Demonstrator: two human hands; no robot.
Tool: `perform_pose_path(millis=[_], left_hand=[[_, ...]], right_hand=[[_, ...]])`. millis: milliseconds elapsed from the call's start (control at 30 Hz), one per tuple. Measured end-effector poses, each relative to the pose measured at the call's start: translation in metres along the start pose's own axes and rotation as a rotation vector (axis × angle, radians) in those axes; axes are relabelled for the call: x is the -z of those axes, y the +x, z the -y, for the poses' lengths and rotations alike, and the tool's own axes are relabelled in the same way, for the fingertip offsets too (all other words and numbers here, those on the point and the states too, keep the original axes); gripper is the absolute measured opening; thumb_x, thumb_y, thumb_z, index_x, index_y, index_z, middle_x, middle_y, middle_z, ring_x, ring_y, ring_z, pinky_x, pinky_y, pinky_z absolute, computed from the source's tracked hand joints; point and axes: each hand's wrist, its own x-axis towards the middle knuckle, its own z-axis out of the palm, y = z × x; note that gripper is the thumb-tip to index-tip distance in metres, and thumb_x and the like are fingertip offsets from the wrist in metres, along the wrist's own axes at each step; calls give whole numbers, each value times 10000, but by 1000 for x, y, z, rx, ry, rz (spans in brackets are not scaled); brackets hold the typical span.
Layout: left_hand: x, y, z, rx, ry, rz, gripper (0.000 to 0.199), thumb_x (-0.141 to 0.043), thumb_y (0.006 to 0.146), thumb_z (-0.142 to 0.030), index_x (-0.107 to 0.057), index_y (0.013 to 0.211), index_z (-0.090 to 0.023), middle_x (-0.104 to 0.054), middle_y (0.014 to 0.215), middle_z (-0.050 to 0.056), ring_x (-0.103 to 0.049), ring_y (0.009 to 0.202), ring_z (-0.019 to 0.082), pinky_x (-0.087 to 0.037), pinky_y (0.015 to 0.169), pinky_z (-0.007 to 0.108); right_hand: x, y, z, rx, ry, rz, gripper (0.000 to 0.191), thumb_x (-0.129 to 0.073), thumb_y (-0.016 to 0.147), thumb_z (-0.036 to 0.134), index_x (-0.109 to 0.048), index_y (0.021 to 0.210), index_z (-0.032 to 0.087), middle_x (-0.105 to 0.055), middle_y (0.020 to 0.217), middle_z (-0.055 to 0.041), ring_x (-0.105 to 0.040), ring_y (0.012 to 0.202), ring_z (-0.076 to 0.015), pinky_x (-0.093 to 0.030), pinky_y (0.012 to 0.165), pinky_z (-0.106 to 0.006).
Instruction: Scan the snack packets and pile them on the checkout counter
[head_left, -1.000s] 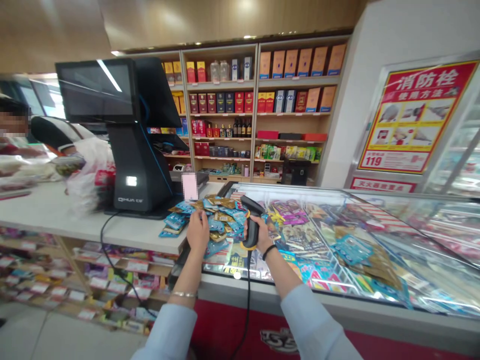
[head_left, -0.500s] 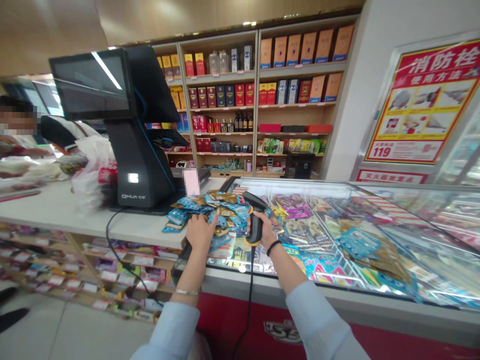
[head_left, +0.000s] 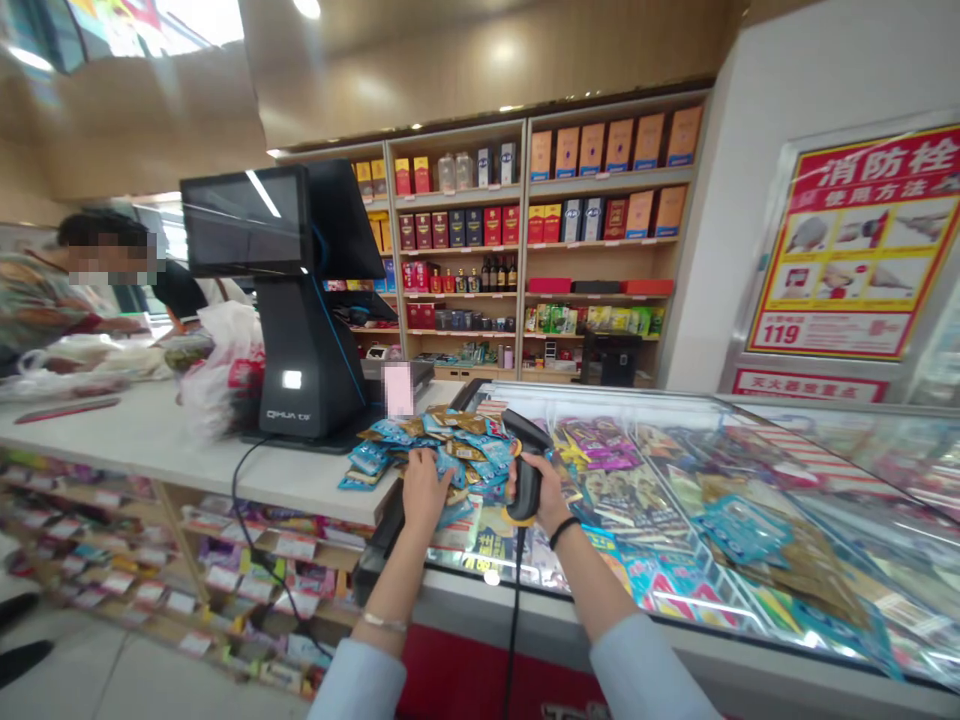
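A tall black checkout terminal (head_left: 289, 360) with a dark screen stands on a white tabletop (head_left: 150, 460). Just to its right lies a heap of small shiny blue and gold-brown packets (head_left: 465, 450), spread across the tabletop's end and onto the glass top of a grey-framed display freezer (head_left: 457, 600). The left hand (head_left: 425, 490), to the right of the terminal and in front of it, touches the near side of the heap with bent fingers; whether it grips a packet cannot be told. The right hand (head_left: 540, 490), farther right of the terminal, is wrapped around the grip of a black and yellow handheld scanner (head_left: 526, 478), whose head is uppermost beside the heap. A black cable (head_left: 516, 610) hangs down from the scanner's lower end.

A pale pink rectangular item (head_left: 399, 390), partly blurred out, is upright just right of the terminal, behind the heap. A white plastic bag with red print (head_left: 221, 365) sits against the terminal's left side. More large blue and brown packets (head_left: 780, 550) lie on the freezer, well to the right of the terminal. Wooden shelves of boxes and bottles (head_left: 461, 260) rise behind the terminal, and a person (head_left: 112, 250) leans forward to its left.
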Motion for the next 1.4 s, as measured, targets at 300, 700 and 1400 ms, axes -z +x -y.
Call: perform_pose_path(millis=[300, 700, 1400], left_hand=[[12, 5, 18, 137, -419, -84, 290, -496, 852, -230, -491, 1142, -238, -724, 899, 42, -680, 826, 222, -467, 756, 323], [-6, 12, 39, 375, -732, -305, 227, -495, 804, -310, -649, 904, -177, -700, 932, 85, -656, 844, 210, -518, 817, 367], [10, 8, 23, 184, -583, -422, 303, -561, 807, -335, -671, 1058, -204, -676, 1077, 85, -626, 946, 212, -504, 844, 356]], right_hand=[[-3, -1, 1, 5, 6, 15, 271, -680, 626, 415, -564, 568, 177, -586, 487, -13, -528, 381, -131, -408, 353, -235], [-7, -4, 2, -42, -22, 103, 294, -679, 635, 446, -576, 578, 177, -571, 477, 0, -504, 371, -121, -405, 363, -233], [-12, -12, 10, -53, -79, 172, 251, -666, 666, 410, -577, 700, 178, -582, 503, 13, -530, 376, -130, -411, 355, -236]])
